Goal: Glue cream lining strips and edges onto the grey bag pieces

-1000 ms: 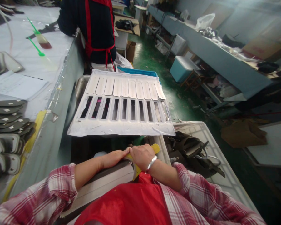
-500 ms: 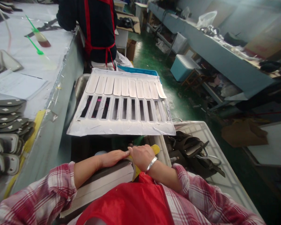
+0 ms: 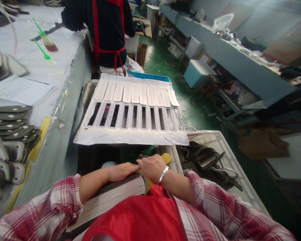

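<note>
My left hand [image 3: 122,170] lies with fingers straight on the dark top of a thick, pale-sided bundle [image 3: 117,195] across my lap. My right hand [image 3: 152,167] is beside it, fingers bent over a yellow strip [image 3: 166,157]; the strip's rounded end sticks out past the knuckles. The fingertips of the two hands meet. What lies under the right palm is hidden. Ahead of both hands is a white slotted board [image 3: 130,136] with a row of pale, round-ended strips [image 3: 122,92] along its far side.
At left, a covered worktable [image 3: 72,72] holds stacked dark pieces [image 3: 10,122], a notebook [image 3: 20,90] and green-tipped bottles [image 3: 48,42]. A person in a red-strapped apron [image 3: 107,33] is ahead. On the right, a white crate [image 3: 220,137] holds dark bags [image 3: 205,160].
The view has shifted slightly, so the surroundings sit a little further right. Both hands keep nearly the same place and pose. The person ahead has moved an arm.
</note>
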A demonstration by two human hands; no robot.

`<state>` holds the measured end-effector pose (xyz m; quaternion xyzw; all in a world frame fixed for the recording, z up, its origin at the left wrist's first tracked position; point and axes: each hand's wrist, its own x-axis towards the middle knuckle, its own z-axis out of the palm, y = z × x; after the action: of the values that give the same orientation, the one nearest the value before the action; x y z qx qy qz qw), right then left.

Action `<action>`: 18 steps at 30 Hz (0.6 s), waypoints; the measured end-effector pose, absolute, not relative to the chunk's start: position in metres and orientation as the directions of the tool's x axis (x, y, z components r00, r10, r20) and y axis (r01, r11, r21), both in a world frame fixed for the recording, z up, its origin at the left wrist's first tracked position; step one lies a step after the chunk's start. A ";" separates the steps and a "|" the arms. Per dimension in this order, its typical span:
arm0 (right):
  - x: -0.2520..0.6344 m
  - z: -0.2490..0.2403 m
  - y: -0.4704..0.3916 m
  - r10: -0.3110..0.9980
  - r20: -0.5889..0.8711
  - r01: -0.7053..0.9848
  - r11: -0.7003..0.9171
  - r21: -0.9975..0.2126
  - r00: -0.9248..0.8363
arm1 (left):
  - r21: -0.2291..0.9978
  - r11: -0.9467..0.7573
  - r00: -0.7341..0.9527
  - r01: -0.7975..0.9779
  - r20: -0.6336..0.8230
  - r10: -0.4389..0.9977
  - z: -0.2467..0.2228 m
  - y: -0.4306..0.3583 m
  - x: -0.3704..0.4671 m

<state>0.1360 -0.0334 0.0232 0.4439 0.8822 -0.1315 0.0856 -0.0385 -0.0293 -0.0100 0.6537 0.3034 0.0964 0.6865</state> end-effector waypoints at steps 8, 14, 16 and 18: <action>0.135 0.025 -0.038 0.791 -0.287 0.840 0.528 -0.125 -0.540 | 0.965 0.066 0.820 0.253 -0.250 0.515 -0.013 -0.027 -0.038; 0.137 0.026 -0.033 0.686 -0.313 0.743 0.659 -0.114 -0.656 | 0.955 0.110 0.803 0.274 -0.290 0.521 -0.007 -0.033 -0.039; 0.138 0.026 -0.038 0.706 -0.335 0.770 0.629 -0.108 -0.624 | 0.951 0.117 0.808 0.287 -0.306 0.503 -0.006 -0.034 -0.038; 0.139 0.026 -0.042 0.749 -0.350 0.817 0.569 -0.095 -0.562 | 0.955 0.110 0.822 0.275 -0.293 0.488 -0.005 -0.034 -0.038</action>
<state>0.1389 -0.0418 0.0260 0.4475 0.8750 -0.1242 0.1365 -0.0376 -0.0343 -0.0051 0.6627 0.2879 0.0775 0.6870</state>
